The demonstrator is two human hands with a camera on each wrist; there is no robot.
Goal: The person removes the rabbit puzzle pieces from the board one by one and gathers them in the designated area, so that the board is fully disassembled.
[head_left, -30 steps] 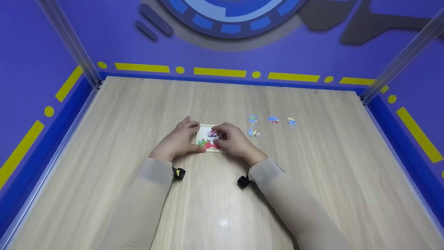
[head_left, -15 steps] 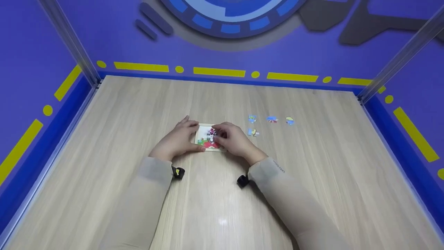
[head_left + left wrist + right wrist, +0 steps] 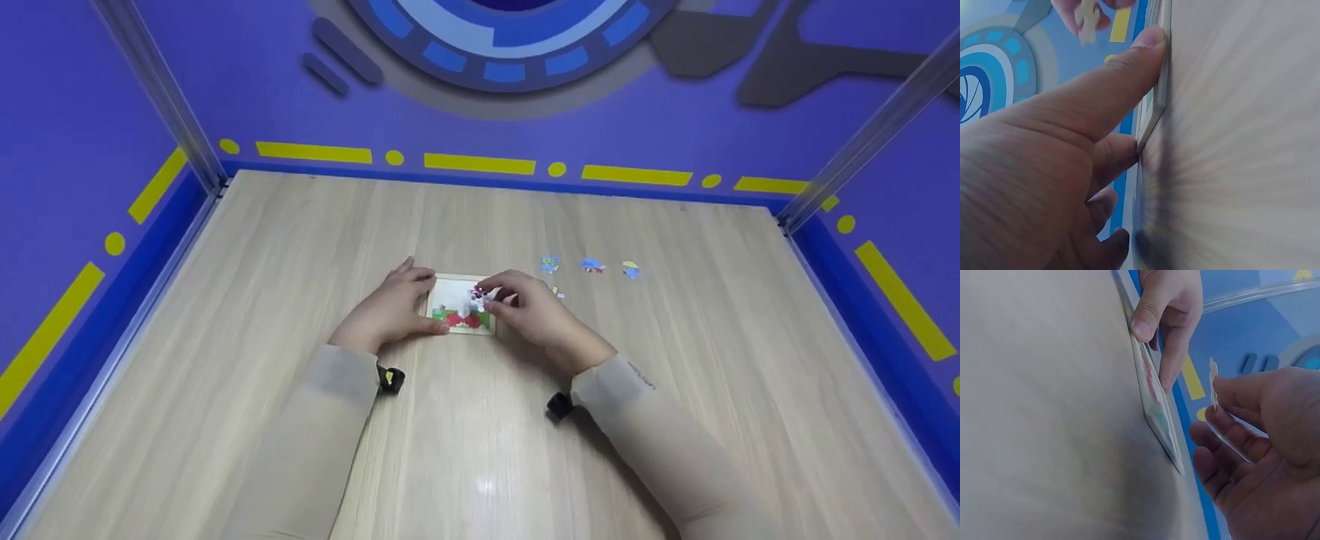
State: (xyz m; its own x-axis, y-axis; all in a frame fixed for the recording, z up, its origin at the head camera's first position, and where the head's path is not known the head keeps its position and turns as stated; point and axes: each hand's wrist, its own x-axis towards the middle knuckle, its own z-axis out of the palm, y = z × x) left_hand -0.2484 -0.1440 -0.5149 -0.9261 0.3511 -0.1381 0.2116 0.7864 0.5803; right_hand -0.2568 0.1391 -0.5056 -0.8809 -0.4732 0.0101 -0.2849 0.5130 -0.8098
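Note:
A small framed jigsaw board [image 3: 450, 291] lies on the table, with green and red picture pieces along its near side and bare white backing above them. My left hand [image 3: 386, 309] grips its left end, the thumb on the near edge and fingers at the far corner. Over the board's right half, my right hand [image 3: 546, 313] pinches a jigsaw piece [image 3: 478, 295] printed with a cartoon face. The right wrist view shows that piece [image 3: 1213, 385] edge-on between thumb and fingertips, raised off the board.
Beyond my right hand lie several loose jigsaw pieces: a blue and green one [image 3: 550, 263], a blue and red one [image 3: 592, 265], a blue and yellow one [image 3: 631, 270], and another [image 3: 557, 292] partly hidden by the hand. Blue walls [image 3: 480, 124] enclose the table.
My right hand has lifted the cartoon-face piece from the board and shifted right with it, uncovering more of the red and green picture. The left hand keeps its grip on the board.

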